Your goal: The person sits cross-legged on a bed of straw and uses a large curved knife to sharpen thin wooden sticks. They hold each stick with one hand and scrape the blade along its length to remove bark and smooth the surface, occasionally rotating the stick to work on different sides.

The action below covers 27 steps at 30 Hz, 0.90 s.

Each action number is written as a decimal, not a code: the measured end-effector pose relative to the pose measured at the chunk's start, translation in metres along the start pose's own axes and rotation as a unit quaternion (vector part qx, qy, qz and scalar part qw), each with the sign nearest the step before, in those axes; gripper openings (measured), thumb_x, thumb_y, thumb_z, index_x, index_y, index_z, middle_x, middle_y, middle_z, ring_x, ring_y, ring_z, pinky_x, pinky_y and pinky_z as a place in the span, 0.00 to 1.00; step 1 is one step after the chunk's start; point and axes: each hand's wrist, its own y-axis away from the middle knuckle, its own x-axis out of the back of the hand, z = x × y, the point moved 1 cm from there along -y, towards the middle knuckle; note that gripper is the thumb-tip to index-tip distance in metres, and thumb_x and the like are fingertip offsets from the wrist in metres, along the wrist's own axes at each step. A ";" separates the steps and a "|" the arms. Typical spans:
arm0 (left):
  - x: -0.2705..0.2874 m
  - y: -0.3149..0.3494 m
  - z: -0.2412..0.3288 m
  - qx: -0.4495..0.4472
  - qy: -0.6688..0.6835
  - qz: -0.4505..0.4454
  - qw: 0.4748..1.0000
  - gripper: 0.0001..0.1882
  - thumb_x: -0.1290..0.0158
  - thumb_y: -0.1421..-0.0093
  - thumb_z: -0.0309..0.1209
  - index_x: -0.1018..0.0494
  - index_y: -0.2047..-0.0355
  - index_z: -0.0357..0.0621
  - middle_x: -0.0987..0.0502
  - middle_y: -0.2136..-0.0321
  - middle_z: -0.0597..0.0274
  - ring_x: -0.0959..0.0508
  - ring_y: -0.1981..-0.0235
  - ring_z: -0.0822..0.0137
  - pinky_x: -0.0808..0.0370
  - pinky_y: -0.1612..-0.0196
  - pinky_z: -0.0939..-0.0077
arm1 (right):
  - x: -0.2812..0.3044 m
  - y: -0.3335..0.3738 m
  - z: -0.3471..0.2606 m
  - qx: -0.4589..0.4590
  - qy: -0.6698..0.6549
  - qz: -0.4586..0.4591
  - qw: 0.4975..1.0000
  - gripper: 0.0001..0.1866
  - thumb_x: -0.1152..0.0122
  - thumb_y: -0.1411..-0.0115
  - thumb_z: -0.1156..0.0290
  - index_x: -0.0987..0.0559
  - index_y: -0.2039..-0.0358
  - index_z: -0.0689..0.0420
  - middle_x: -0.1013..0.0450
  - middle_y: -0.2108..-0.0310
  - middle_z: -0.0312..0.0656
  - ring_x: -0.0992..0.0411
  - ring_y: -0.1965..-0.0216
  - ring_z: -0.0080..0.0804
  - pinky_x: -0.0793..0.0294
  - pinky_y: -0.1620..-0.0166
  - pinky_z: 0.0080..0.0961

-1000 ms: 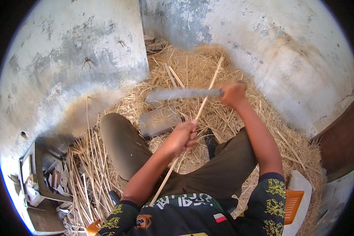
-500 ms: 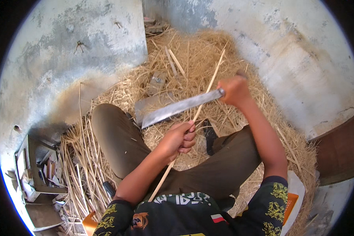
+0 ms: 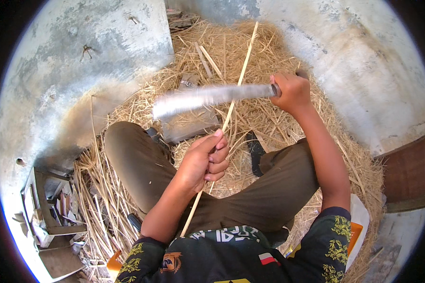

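Note:
A long pale strip point(image 3: 243, 70), probably bamboo, runs slantwise from my lap up over the shavings. My left hand point(image 3: 207, 159) is closed round it near its middle. My right hand point(image 3: 292, 92) grips the handle of a machete point(image 3: 208, 100), whose blade points left and is smeared by motion. Blade and strip cross beyond my left fist; whether they touch I cannot tell. Under the blade a flat grey-brown block point(image 3: 189, 126) lies among the shavings, between my bent knees.
Curly shavings point(image 3: 311, 137) cover the floor around my legs. A bundle of thin strips point(image 3: 99, 198) lies left of my knee, beside a dark broken cabinet point(image 3: 56, 203) full of scraps. Stained walls stand left point(image 3: 104, 42) and right point(image 3: 363, 75). Behind my right arm is an orange and white seat point(image 3: 356, 231).
The machete has swung up and away from me, its blade now more level. My right hand moved slightly up and right. The strip's far end rose and shifted left, still in my left hand.

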 end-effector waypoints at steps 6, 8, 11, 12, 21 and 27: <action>-0.013 0.004 -0.001 -0.004 -0.045 0.018 0.999 0.18 0.60 0.26 0.46 0.42 0.73 0.53 0.50 0.85 0.78 0.52 0.89 0.82 0.57 0.88 0.82 | -0.012 -0.018 0.046 -0.337 0.115 -0.151 0.922 0.12 0.40 0.40 0.58 0.19 0.72 0.52 0.23 0.79 0.43 0.21 0.73 0.36 0.21 0.67 0.39; -0.010 0.001 -0.005 0.012 -0.046 0.026 0.999 0.18 0.60 0.27 0.46 0.43 0.73 0.54 0.50 0.85 0.78 0.53 0.89 0.81 0.57 0.88 0.82 | -0.017 -0.009 0.048 -0.329 0.104 -0.173 0.922 0.12 0.40 0.40 0.57 0.18 0.71 0.52 0.22 0.78 0.43 0.20 0.72 0.37 0.21 0.66 0.40; 0.000 -0.004 -0.004 0.008 -0.045 0.027 0.999 0.18 0.60 0.27 0.47 0.42 0.73 0.54 0.49 0.85 0.77 0.52 0.88 0.82 0.57 0.87 0.82 | -0.011 -0.017 0.010 -0.285 0.096 -0.185 0.935 0.12 0.39 0.41 0.57 0.19 0.70 0.52 0.22 0.76 0.44 0.20 0.71 0.39 0.21 0.65 0.40; 0.002 -0.004 -0.004 0.008 -0.052 0.032 0.998 0.18 0.60 0.27 0.47 0.42 0.73 0.53 0.49 0.85 0.77 0.52 0.88 0.81 0.57 0.87 0.82 | -0.009 -0.015 0.006 -0.207 0.078 -0.149 0.964 0.12 0.39 0.42 0.57 0.18 0.71 0.53 0.22 0.77 0.44 0.21 0.72 0.41 0.22 0.65 0.39; -0.008 0.004 -0.016 -0.015 -0.122 0.033 0.992 0.19 0.59 0.27 0.48 0.41 0.71 0.51 0.47 0.84 0.74 0.49 0.88 0.79 0.52 0.86 0.80 | -0.016 -0.012 0.081 -0.464 0.058 -0.132 0.874 0.17 0.37 0.48 0.59 0.17 0.66 0.60 0.20 0.71 0.52 0.20 0.64 0.48 0.22 0.57 0.40; -0.002 -0.003 -0.008 -0.047 -0.179 0.072 0.980 0.16 0.58 0.27 0.44 0.37 0.69 0.49 0.44 0.84 0.76 0.47 0.87 0.81 0.50 0.84 0.83 | -0.009 0.018 0.118 -0.603 -0.029 -0.042 0.796 0.18 0.40 0.49 0.60 0.17 0.71 0.64 0.20 0.70 0.55 0.20 0.65 0.49 0.23 0.60 0.41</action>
